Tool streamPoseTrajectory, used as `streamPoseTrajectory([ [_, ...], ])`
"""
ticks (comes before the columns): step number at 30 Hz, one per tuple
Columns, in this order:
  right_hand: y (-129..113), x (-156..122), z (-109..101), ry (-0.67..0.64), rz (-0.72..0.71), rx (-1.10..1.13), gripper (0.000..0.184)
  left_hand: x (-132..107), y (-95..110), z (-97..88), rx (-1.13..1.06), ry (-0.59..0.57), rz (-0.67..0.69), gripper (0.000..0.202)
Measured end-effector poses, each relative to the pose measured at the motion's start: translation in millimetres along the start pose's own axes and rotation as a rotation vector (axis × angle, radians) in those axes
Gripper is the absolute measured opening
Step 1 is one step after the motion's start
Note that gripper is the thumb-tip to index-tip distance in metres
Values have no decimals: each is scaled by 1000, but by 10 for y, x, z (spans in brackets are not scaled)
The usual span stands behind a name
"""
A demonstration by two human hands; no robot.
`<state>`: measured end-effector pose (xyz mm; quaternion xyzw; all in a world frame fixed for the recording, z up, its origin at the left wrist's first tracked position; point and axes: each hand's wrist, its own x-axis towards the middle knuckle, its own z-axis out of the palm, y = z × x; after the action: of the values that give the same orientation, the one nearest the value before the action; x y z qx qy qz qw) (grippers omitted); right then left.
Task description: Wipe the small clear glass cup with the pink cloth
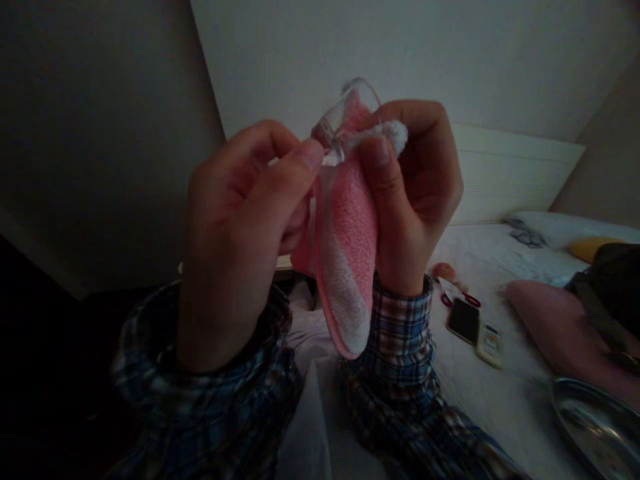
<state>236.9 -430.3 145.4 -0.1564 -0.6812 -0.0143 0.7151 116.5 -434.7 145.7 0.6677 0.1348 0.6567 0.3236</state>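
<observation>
Up in front of me hangs a pink and white striped, fuzzy cloth piece (353, 213), long and rounded at its lower end. My right hand (413, 180) pinches its gathered top between thumb and fingers, where a white fluffy edge (397, 135) sticks out. Close by on the left, my left hand (255, 193) is closed in a pinch at the top of the cloth. A thin, clear, shiny strip or loop (334, 137) shows beside its fingertips. What exactly the left fingers grip is too small and dim to make out.
On the white bed to the right lie a dark phone (463, 320), a pale device with a label (490, 343), red-handled scissors (471, 301) and a pink cushion-like thing (533, 313). A round metal tray (565, 407) sits at the lower right.
</observation>
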Motion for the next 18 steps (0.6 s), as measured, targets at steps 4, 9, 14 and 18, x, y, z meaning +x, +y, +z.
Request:
streamPoseTrajectory([
  [4,8,0,2,7,-62,4,5,9,-18,-30,-143,-140,-121,31],
  [9,97,-8,19,64,-46,3,6,32,-40,-22,22,-81,-49,25],
  [14,132,-7,35,136,-45,-39,5,24,-31,-44,502,41,130,12],
  [18,117,-5,42,125,-21,-99,5,12,8,-70,567,-12,106,12],
])
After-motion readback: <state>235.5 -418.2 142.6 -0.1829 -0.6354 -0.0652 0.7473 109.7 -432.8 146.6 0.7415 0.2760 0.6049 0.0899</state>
